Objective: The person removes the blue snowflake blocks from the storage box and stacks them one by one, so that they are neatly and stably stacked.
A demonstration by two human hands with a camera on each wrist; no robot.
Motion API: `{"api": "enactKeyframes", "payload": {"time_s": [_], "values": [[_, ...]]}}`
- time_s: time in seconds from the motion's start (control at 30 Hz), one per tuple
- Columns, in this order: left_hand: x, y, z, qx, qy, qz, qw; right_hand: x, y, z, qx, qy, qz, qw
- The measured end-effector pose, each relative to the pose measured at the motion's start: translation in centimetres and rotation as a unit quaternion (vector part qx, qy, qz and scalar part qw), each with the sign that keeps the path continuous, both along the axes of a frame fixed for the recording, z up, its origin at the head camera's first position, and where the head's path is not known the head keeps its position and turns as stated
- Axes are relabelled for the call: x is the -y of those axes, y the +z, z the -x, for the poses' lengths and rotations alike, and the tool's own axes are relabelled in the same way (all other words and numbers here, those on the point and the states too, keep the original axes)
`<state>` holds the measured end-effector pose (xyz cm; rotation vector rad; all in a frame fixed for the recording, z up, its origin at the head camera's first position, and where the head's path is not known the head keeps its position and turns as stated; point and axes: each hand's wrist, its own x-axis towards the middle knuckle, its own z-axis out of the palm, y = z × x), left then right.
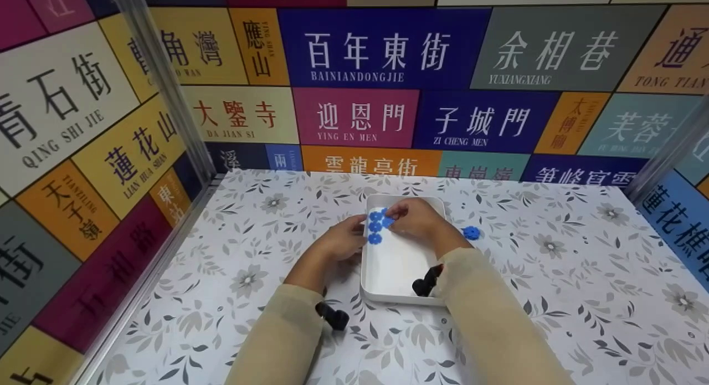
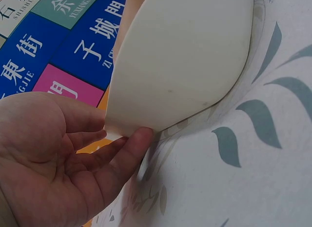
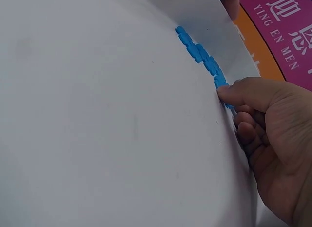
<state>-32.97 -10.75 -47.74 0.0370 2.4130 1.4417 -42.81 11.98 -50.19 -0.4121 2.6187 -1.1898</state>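
1 white tray [image 1: 396,268] with at least 4 blue flower pieces [image 1: 375,227] in it, 1 blue clump [image 1: 471,232] outside it, 2 beige sleeves [image 1: 277,335], 2 black wrist devices [image 1: 335,318], 1 left hand [image 1: 346,240], 1 right hand [image 1: 416,220], 1 table [image 1: 194,296]

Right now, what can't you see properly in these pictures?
Head view: part of the blue piece at the right hand, hidden by its fingers.
Head view: the near right corner of the white tray, hidden by the right sleeve.
Head view: how many pieces are in the blue pile, too small.
Left wrist view: inside the tray, hidden by its wall.
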Motion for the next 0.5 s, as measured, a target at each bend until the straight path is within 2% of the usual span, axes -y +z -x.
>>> {"api": "enactKeyframes", "payload": {"time_s": [0.13,0.37,0.5], "values": [[-0.05,0.02,-0.11,0.001,0.005,-0.007,1.0,-0.1,0.12,-0.07,-0.003,0.005,0.0,1.0],[-0.15,0.02,-0.09,0.01,0.011,-0.006,0.9999,-0.02,0.29,-0.07,0.018,-0.014,-0.006,0.9997],[-0.12,0.07,-0.07,0.018,0.014,-0.012,0.9997,0.12,0.31,-0.1,0.013,-0.017,0.004,0.9998]]}}
